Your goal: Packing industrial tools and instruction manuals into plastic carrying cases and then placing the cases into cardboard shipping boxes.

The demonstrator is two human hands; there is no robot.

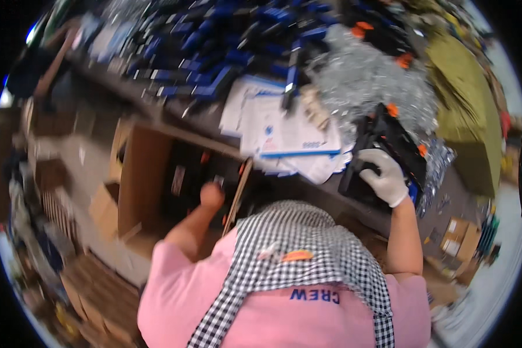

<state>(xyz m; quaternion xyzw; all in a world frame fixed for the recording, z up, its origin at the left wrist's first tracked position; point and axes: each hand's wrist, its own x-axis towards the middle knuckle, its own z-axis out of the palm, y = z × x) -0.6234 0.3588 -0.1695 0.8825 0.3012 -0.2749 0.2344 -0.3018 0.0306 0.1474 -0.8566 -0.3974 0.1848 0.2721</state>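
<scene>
My right hand (384, 177), in a white glove, is at the right of the table with its fingers curled on a black toner cartridge (409, 152) that has orange end pieces. My bare left hand (212, 196) reaches down into an open cardboard box (140, 174) on the left. Several black cartridges (182, 168) with orange parts lie in that box, close to my left hand. Motion blur hides the left fingers, so what they hold does not show.
White printed sheets (284, 130) lie mid-table, with crumpled clear plastic bags (374, 81) to their right. Many blue and black parts (214, 52) cover the far side. A large olive-yellow bag (467, 116) stands at right. Another person's arm (55, 61) shows at far left.
</scene>
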